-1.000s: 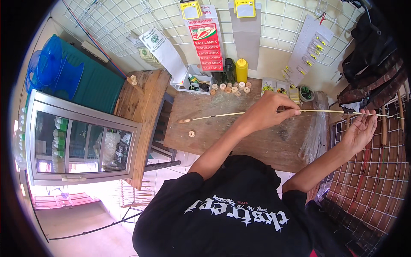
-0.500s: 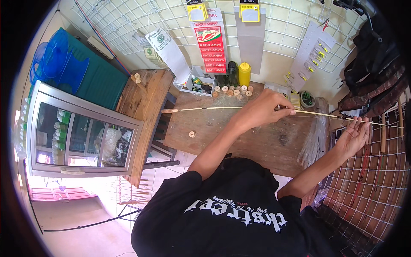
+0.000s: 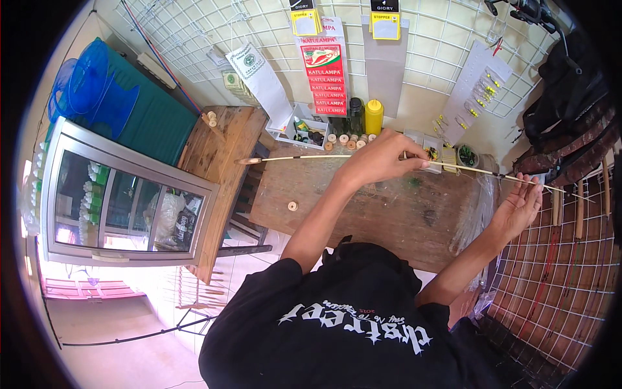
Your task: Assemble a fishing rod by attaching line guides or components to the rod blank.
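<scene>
Stretching across the head view, a slim, pale-yellow rod (image 3: 317, 156) is held up level with the far part of the scuffed brown wooden worktop (image 3: 402, 230), sloping slightly down toward the right. Its light wooden handle (image 3: 249, 161) reaches past the worktop's left edge, and its thin tip stands out beyond the right edge, in front of a white wire grid (image 3: 551, 285).

The left hand (image 3: 392, 157) is closed in a pinch, thumb and fingers meeting on the rod's middle stretch. The right hand (image 3: 520, 201) is partly open, palm turned up, with the rod running across its fingertips near the tip; how firmly they grip, I cannot tell.

As for progress, the handle is on and dark bands mark the rod near both ends, so it looks largely put together. It has not been set down, and whether any part needs more work is too fine to judge.

A lone round wooden spool (image 3: 292, 206) lies near the worktop's front-left edge. Behind the left hand stand a yellow plastic squeeze bottle (image 3: 374, 118) and a white open tray (image 3: 280, 137) of small items.
</scene>
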Demonstrator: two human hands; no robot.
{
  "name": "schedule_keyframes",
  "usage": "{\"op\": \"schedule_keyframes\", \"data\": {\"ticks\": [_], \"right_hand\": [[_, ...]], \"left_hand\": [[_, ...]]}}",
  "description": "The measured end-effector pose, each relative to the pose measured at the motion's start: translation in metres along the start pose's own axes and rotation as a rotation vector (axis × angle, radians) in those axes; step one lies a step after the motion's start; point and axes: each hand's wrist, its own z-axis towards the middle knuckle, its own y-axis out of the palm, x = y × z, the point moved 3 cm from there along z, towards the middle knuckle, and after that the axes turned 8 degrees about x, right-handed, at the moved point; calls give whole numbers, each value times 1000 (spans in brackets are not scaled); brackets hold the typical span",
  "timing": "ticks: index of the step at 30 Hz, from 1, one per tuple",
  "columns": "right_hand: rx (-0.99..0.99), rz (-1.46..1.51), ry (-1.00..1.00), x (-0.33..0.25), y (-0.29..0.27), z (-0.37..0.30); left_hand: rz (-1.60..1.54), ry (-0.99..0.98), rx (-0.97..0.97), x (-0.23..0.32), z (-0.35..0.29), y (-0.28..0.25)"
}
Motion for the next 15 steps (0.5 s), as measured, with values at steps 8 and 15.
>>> {"op": "schedule_keyframes", "data": {"ticks": [8, 15], "right_hand": [[-11, 42, 73, 23, 24, -32], [-83, 47, 221, 40, 53, -65]], "left_hand": [[-13, -103, -25, -27, -13, -26], [-68, -132, 76, -68, -37, -41]]}}
